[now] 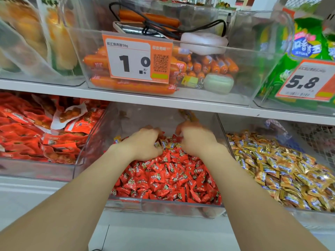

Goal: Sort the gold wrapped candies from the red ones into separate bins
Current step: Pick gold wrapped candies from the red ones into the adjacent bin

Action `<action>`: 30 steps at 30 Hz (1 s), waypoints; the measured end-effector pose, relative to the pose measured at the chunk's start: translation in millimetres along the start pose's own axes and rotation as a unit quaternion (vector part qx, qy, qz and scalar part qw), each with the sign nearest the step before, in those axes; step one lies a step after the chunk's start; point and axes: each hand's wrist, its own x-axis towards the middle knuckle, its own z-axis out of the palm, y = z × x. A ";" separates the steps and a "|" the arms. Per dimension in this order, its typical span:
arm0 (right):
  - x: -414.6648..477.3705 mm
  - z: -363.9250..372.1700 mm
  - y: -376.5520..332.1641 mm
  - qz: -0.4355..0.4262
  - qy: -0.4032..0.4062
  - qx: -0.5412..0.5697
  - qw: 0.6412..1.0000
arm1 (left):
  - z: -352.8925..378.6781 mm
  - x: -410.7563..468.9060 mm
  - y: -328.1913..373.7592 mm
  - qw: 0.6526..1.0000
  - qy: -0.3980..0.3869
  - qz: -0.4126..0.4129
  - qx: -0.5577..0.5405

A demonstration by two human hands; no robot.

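A clear middle bin [163,205] holds a heap of red wrapped candies [168,180], with a few gold wrapped candies [169,144] mixed in at the back. The bin to its right [224,134] is filled with gold candies [282,169]. Both hands reach into the back of the middle bin. My left hand [143,142] lies knuckles up on the pile, its fingers curled down among the candies and hidden. My right hand [195,138] has curled fingers, and a blurred gold candy [188,115] sticks up from its fingertips.
To the left, a bin [36,169] holds red snack packets. The white shelf [181,104] above carries a bin of orange sausages with a 1.0 price tag [136,58], and green packets with a 5.8 tag [304,82] stand to the right.
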 end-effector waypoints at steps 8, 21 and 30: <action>12.1 14.8 6.0 -0.075 -0.118 -0.058 0.988 | 4.9 10.2 1.9 0.997 -0.020 0.070 -0.017; -2.5 4.0 8.8 -0.085 -0.090 0.101 0.987 | 2.3 0.2 7.9 0.996 -0.026 0.089 0.008; -40.4 -21.9 8.2 0.003 0.001 0.221 0.975 | -19.7 -15.5 16.1 0.996 0.077 0.031 -0.039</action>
